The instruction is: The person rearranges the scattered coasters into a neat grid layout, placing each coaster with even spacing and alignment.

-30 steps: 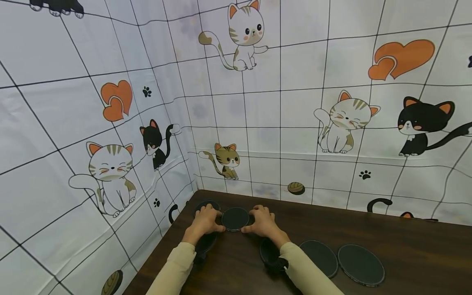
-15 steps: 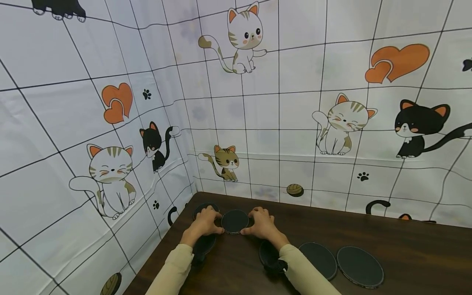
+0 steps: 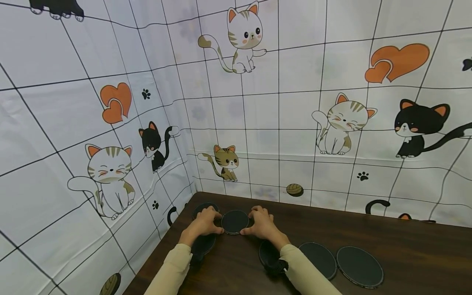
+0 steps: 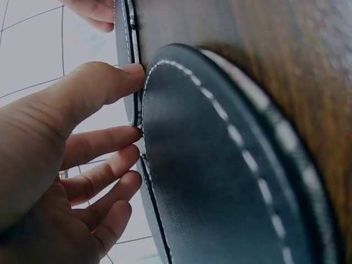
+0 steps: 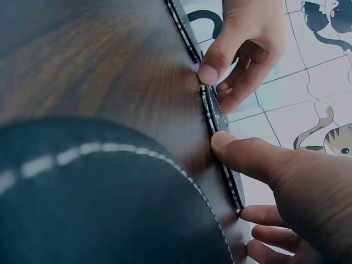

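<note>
"Dark and round, that coaster (image 3: 235, 222); where is it?"
"On the brown table (image 3: 236, 270), towards the far edge."
"Is anyone gripping it?"
"Yes: the left hand (image 3: 204, 223) pinches its left rim between thumb and fingers, and the right hand (image 3: 262, 223) does likewise on the opposite side."
"What else lies there?"
"2 more coasters (image 3: 204, 244) near the left hand, and 3 others (image 3: 360, 266) off to the right."
</note>
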`<state>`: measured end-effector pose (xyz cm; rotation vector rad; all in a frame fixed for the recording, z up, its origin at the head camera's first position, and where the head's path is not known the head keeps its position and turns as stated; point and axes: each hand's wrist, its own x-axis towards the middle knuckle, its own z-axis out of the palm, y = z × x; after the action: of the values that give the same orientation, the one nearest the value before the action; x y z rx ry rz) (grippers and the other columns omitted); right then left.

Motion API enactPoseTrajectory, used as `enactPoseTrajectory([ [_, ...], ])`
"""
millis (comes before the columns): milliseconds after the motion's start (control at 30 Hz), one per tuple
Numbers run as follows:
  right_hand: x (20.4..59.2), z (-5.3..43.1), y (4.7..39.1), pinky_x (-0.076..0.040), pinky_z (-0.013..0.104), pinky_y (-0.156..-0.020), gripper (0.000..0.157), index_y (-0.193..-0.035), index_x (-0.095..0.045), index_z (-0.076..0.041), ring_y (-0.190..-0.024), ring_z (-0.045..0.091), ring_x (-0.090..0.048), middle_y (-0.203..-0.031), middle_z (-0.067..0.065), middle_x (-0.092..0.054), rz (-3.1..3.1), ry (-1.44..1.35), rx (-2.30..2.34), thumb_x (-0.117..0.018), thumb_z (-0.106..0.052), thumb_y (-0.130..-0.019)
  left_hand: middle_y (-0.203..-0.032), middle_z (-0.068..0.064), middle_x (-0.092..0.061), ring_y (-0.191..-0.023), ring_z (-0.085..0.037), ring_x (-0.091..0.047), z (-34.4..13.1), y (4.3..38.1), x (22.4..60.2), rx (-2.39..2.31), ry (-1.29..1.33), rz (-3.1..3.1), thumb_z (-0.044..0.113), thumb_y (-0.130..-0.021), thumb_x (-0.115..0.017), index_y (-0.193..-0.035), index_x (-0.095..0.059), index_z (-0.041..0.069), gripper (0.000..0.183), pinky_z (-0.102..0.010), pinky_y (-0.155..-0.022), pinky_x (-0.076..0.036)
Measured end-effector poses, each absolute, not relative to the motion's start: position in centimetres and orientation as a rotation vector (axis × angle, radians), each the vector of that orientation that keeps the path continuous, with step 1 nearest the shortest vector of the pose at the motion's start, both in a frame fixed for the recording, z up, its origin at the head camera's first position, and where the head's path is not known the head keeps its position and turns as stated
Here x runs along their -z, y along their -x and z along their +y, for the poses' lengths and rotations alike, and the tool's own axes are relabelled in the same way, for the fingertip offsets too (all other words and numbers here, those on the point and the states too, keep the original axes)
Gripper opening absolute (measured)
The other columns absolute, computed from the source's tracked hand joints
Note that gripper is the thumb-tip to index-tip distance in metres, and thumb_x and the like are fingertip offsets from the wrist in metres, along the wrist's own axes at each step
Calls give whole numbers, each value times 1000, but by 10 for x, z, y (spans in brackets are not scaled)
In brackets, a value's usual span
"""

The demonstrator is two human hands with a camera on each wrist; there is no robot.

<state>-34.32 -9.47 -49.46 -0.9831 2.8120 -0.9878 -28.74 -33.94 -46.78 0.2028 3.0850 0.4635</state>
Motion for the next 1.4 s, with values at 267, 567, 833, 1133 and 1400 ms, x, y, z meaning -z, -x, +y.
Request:
enactPoseTrajectory([
  [267,495,-94,344,-32,66,-98,58,-114,-70,-1,-127,44,-44,-143,22,-47,2798,994,1005,-92,-39,-77,-119,-14,-55,-110,-36,-50,-337,287,467,-478,-208,3077,31,-84,-86,-124,-71,3,51,-58,-94,-40],
  [567,494,-93,348,-30,65,-101,55,-113,-70,-1,-128,43,-45,-143,20,-47,2778,977,1064,-91,-38,-77,-120,-15,-54,-112,-37,-49,-340,289,467,-500,-232,3091,31,-85,-86,-124,-71,3,51,-59,-94,-40],
  [833,495,-89,350,-30,66,-101,56,-112,-70,0,-127,41,-47,-142,19,-48,2752,985,1109,-92,-37,-76,-118,-14,-55,-107,-35,-50,-339,289,467,-551,-258,3092,32,-84,-86,-124,-71,2,52,-58,-91,-41],
  [1133,484,-77,349,-26,71,-105,57,-117,-69,1,-127,41,-49,-141,18,-50,2701,994,1195,-91,-34,-79,-119,-12,-54,-109,-35,-49,-335,288,460,-617,-288,3103,33,-85,-84,-124,-71,2,52,-58,-91,-40],
  [1400,472,-62,347,-31,71,-103,58,-119,-70,-2,-130,44,-46,-143,15,-50,2728,948,1182,-91,-37,-78,-118,-11,-53,-110,-33,-49,-322,282,452,-650,-336,3134,34,-86,-82,-127,-69,0,55,-56,-91,-38],
])
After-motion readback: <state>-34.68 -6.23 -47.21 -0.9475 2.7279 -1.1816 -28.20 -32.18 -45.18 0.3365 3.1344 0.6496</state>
